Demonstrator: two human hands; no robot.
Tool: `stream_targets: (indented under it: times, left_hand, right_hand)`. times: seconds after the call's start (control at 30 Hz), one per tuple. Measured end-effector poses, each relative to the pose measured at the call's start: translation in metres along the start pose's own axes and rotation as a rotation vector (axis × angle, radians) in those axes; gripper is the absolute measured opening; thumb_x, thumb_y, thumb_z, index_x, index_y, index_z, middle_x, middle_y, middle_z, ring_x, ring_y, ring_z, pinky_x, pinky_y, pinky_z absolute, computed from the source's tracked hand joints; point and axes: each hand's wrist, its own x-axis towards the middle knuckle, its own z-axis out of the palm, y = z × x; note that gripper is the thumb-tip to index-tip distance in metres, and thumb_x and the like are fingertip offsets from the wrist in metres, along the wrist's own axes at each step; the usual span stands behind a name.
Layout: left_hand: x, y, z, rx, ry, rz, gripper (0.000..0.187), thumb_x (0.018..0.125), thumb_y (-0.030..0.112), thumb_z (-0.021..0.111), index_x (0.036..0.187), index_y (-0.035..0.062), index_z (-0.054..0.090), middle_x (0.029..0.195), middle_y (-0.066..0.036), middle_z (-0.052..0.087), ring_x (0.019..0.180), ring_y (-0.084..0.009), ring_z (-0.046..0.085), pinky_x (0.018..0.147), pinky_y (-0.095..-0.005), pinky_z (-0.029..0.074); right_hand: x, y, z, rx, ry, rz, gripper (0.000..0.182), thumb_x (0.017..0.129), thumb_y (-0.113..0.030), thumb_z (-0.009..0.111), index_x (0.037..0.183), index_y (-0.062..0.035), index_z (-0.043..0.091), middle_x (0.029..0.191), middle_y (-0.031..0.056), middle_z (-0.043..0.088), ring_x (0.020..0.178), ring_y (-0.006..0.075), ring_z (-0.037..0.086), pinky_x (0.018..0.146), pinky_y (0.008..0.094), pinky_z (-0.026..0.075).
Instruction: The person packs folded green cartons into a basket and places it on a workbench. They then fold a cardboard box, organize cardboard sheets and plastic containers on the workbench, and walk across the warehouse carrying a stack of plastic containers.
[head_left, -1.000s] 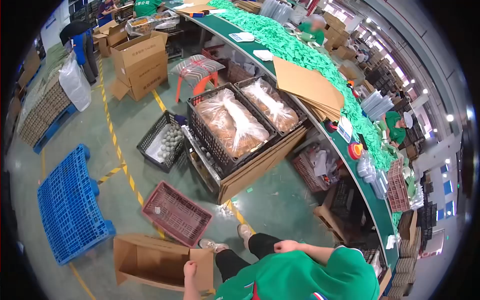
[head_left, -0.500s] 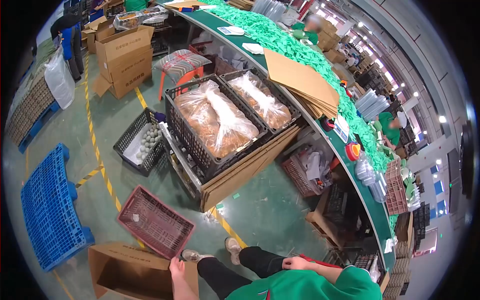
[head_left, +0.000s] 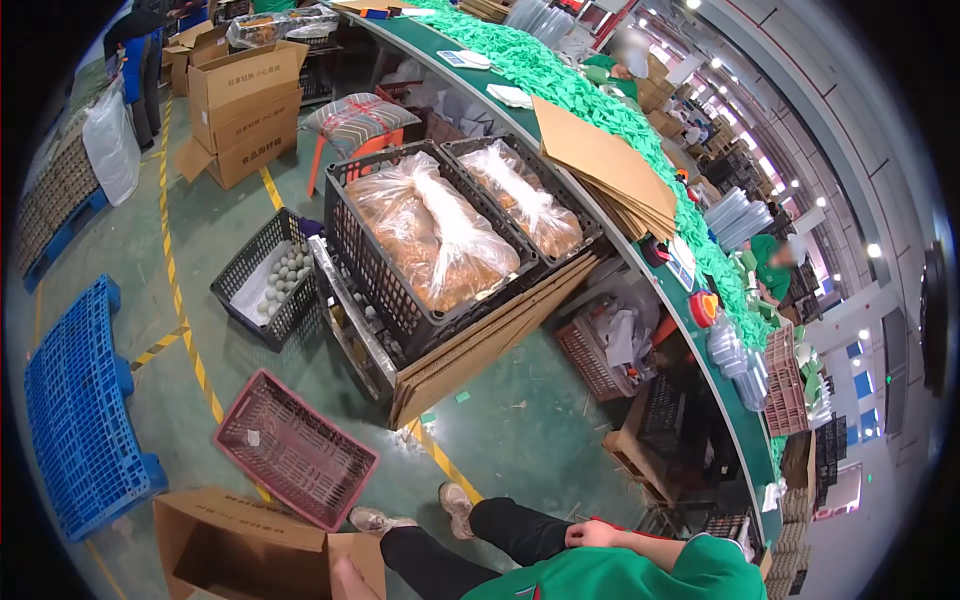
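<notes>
At the bottom left, my left hand (head_left: 350, 578) is against the flap of an open cardboard box (head_left: 240, 555); its fingers are largely hidden. The box lies tilted on the floor with its dark inside showing. My right hand (head_left: 590, 534) rests on my dark trouser leg near the hip, fingers curled in, with nothing seen in it. Just beyond the box stands a dull red plastic crate (head_left: 355, 490), with a small pale scrap inside.
A blue pallet (head_left: 80, 400) lies left. Ahead, black crates (head_left: 385, 265) hold bagged brown goods (head_left: 470, 270), beside folded cardboard (head_left: 480, 350). A smaller black crate (head_left: 245, 325) contains pale round items. On the right, a green-topped conveyor (head_left: 715, 390) carries many green packets (head_left: 600, 115).
My left hand has dropped lower along the box, away from the flap's upper corner. The view has shifted slightly, so the surroundings sit further left. My right hand stays on my leg.
</notes>
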Motion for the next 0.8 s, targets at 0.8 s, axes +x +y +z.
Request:
stream_targets:
  times: [0.8]
  left_hand:
    - [0.121,-0.073,0.054,0.505,-0.178,0.510,0.048,0.073,0.034,0.060,0.109,0.0031,0.056,0.114,-0.016,0.055,0.108,-0.0284,0.050,0.093,-0.0388,0.036]
  right_hand:
    - [0.054,0.008,0.000,0.046,-0.009,0.114,0.020,0.075,-0.027,0.054,0.078,-0.0098,0.064,0.068,0.0069,0.061,0.066,0.0188,0.060,0.063,0.0302,0.045]
